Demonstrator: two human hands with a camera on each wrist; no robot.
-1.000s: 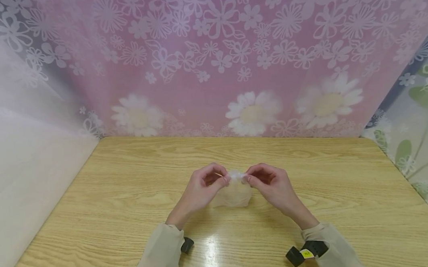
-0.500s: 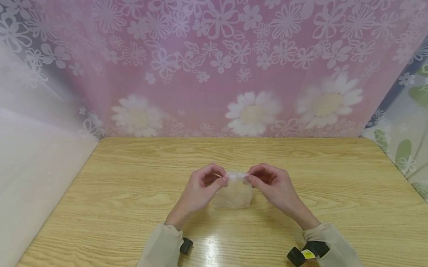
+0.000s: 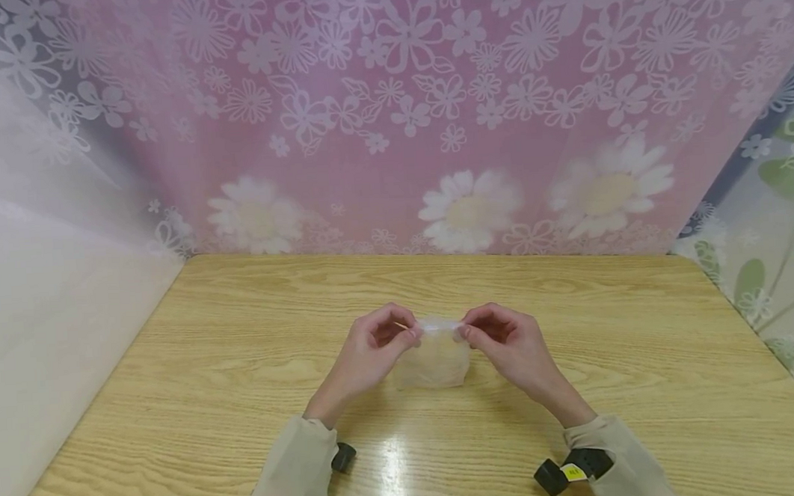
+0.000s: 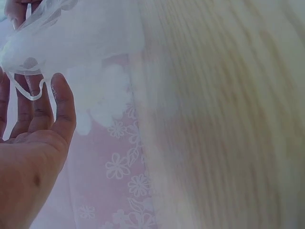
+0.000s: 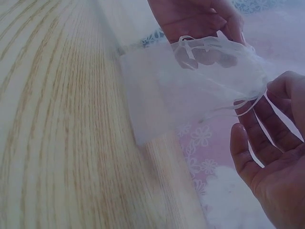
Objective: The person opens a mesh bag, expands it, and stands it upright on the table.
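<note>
A sheer white drawstring pouch point(image 3: 433, 364) hangs between both hands just over the table, its mouth stretched sideways. My left hand point(image 3: 374, 352) pinches the left end of the mouth between thumb and fingertips. At the opposite end, my right hand point(image 3: 512, 348) pinches the rim the same way. In the right wrist view the pouch point(image 5: 152, 90) looks flat and see-through, with the left hand's fingers showing through the fabric. A thin ribbon loop point(image 4: 34, 97) dangles below the rim by the left hand's fingers. The fingertips on the mouth are partly hidden by the cloth.
The wood-grain table point(image 3: 239, 316) extends on all sides of the hands. Behind it hangs a pink flowered curtain point(image 3: 365, 160), with pale cloth at the left and right. Black straps with small devices point(image 3: 552, 477) sit on both wrists below beige sleeves point(image 3: 290, 471).
The hands have drawn slightly apart, with the left one shifting a little left. Between them the gathered mouth of the pouch has spread wider and its body appears flatter.
</note>
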